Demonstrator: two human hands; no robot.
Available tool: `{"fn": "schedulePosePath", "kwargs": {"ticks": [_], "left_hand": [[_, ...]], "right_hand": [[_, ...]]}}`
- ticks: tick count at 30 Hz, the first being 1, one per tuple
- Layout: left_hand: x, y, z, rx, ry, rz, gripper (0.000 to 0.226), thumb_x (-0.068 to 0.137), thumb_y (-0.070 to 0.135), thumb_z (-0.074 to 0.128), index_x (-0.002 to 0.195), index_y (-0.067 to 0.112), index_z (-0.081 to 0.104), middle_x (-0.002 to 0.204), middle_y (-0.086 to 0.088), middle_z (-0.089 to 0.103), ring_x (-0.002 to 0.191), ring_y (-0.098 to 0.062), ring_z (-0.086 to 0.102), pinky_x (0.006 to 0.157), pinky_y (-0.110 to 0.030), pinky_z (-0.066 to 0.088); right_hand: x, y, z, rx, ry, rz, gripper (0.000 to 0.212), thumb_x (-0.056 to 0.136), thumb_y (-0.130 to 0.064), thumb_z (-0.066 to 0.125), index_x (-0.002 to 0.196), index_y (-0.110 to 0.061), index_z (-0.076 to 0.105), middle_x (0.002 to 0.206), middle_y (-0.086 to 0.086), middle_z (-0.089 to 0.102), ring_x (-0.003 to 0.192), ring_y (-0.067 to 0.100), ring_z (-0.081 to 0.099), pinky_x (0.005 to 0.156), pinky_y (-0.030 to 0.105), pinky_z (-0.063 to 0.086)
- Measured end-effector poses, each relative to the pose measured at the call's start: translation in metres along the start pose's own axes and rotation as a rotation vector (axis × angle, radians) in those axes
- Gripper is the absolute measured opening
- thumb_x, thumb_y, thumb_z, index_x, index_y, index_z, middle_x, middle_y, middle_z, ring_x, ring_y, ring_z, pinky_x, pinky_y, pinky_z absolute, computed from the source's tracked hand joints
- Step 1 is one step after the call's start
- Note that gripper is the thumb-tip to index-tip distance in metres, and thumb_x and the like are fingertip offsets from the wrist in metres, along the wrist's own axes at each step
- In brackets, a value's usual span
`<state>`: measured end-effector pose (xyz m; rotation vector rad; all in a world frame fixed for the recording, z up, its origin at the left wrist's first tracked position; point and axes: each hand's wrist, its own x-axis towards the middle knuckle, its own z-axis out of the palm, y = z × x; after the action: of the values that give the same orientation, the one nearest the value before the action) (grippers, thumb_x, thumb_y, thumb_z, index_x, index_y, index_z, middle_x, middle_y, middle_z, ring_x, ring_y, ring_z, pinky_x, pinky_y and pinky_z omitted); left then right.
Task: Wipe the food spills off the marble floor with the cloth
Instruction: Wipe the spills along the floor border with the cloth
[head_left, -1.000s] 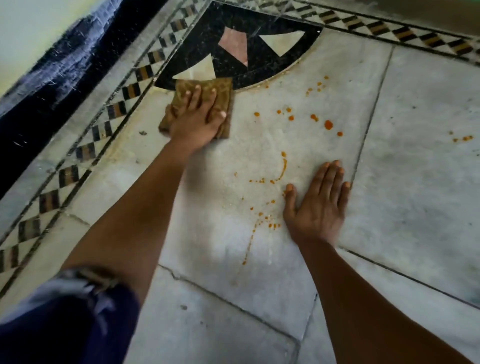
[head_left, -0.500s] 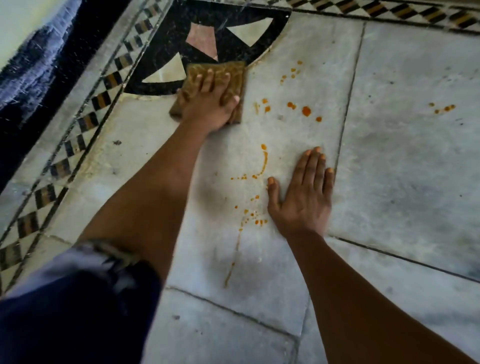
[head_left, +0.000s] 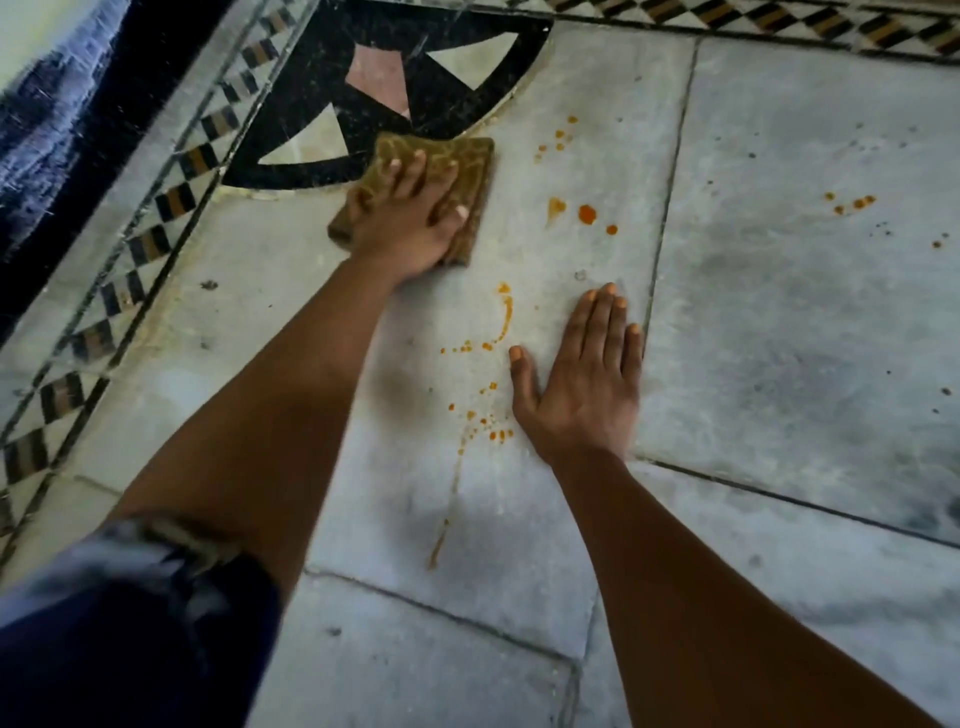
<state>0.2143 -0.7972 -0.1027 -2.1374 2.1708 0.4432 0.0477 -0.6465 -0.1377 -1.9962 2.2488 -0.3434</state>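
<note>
A folded brown cloth (head_left: 470, 156) lies flat on the white marble floor (head_left: 779, 322), at the edge of a black inlay. My left hand (head_left: 410, 218) presses down on it with fingers spread over its top. Orange food spills dot the slab: a cluster of drops (head_left: 587, 213) just right of the cloth, a curved streak (head_left: 506, 312) below it, and small drops with a thin trail (head_left: 483, 426) beside my right hand (head_left: 582, 379). That hand rests palm down on the floor, holding nothing.
A black inlay with pink and cream triangles (head_left: 384, 88) sits behind the cloth. A checkered border strip (head_left: 156, 208) runs along the left and the far edge. More orange drops (head_left: 852, 202) lie on the right slab. A dark wall base (head_left: 78, 135) stands far left.
My left hand has slid the cloth rightward along the inlay's edge, closer to the drops. The drops nearest the cloth are gone and one is smeared. My right hand stays planted.
</note>
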Motion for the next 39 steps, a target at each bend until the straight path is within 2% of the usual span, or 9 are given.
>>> {"fn": "schedulePosePath", "kwargs": {"ticks": [4,7,10,14,20,24,29,34,39], "left_hand": [[-0.008,0.043,0.006,0.016,-0.051,0.150,0.053,0.096,0.053,0.023,0.147,0.043,0.009,0.158,0.007,-0.007,0.145,-0.018,-0.008,0.113,-0.052,-0.008],[-0.041,0.019,0.013,0.031,-0.025,0.228,0.051,0.097,0.051,0.026,0.146,0.045,0.012,0.158,0.010,-0.005,0.145,-0.014,-0.006,0.114,-0.046,-0.007],[-0.046,0.000,0.005,0.042,-0.042,0.083,0.051,0.097,0.052,0.024,0.146,0.043,0.010,0.158,0.009,-0.005,0.145,-0.016,-0.005,0.114,-0.047,-0.005],[-0.026,0.022,-0.004,0.024,-0.071,-0.050,0.053,0.098,0.050,0.021,0.148,0.038,0.006,0.158,0.005,-0.009,0.145,-0.022,-0.007,0.113,-0.055,-0.002],[-0.018,0.017,0.005,0.005,-0.057,-0.073,0.053,0.097,0.053,0.019,0.147,0.042,0.004,0.158,0.007,-0.011,0.145,-0.020,-0.009,0.112,-0.056,-0.005],[-0.002,0.022,0.003,0.013,-0.050,-0.089,0.053,0.097,0.053,0.018,0.147,0.043,0.004,0.158,0.008,-0.011,0.145,-0.019,-0.010,0.112,-0.056,-0.006],[0.044,0.037,-0.005,0.004,-0.033,-0.102,0.054,0.097,0.052,0.017,0.147,0.041,0.001,0.158,0.006,-0.013,0.145,-0.021,-0.012,0.111,-0.059,-0.009],[0.078,0.066,-0.013,-0.035,-0.032,-0.026,0.054,0.097,0.051,0.018,0.148,0.039,0.003,0.158,0.004,-0.012,0.145,-0.022,-0.011,0.111,-0.058,-0.011],[0.051,0.066,-0.008,0.092,-0.061,0.233,0.060,0.094,0.058,0.028,0.147,0.042,0.005,0.158,0.007,-0.008,0.145,-0.019,-0.006,0.113,-0.054,-0.008]], "right_hand": [[0.001,0.001,-0.001,-0.004,-0.008,0.001,0.086,0.086,-0.058,0.014,0.147,0.003,0.009,0.155,0.021,0.009,0.145,0.029,0.007,0.116,0.038,-0.003],[0.000,0.002,-0.004,0.002,-0.019,0.007,0.088,0.084,-0.060,0.012,0.147,0.003,0.007,0.155,0.021,0.007,0.145,0.029,0.006,0.116,0.038,-0.004],[0.000,0.002,-0.010,0.055,-0.085,0.001,0.089,0.084,-0.062,0.012,0.147,0.000,0.001,0.157,0.018,-0.001,0.145,0.025,-0.002,0.116,0.035,-0.008],[0.007,0.028,-0.023,0.111,-0.093,-0.068,0.086,0.084,-0.059,0.012,0.148,-0.002,0.003,0.157,0.015,-0.001,0.145,0.023,-0.002,0.116,0.032,-0.007],[0.042,0.077,-0.026,-0.048,-0.117,-0.055,0.075,0.096,-0.052,0.023,0.148,-0.003,0.000,0.158,0.014,-0.001,0.145,0.023,-0.003,0.117,0.035,-0.004],[0.043,0.075,-0.022,-0.050,-0.091,-0.044,0.079,0.091,-0.055,0.018,0.148,-0.003,0.003,0.157,0.015,0.004,0.145,0.025,0.002,0.117,0.036,-0.002],[0.045,0.074,-0.019,0.022,-0.014,-0.040,0.084,0.084,-0.055,0.018,0.146,0.002,0.019,0.153,0.020,0.020,0.142,0.031,0.018,0.116,0.040,0.008],[0.045,0.074,-0.018,0.013,-0.012,-0.045,0.082,0.085,-0.055,0.017,0.147,-0.001,0.015,0.155,0.017,0.016,0.144,0.028,0.013,0.117,0.038,0.004],[0.045,0.073,-0.020,0.016,-0.025,-0.039,0.082,0.085,-0.055,0.016,0.148,-0.002,0.012,0.156,0.016,0.013,0.144,0.027,0.010,0.117,0.036,0.001]]}}
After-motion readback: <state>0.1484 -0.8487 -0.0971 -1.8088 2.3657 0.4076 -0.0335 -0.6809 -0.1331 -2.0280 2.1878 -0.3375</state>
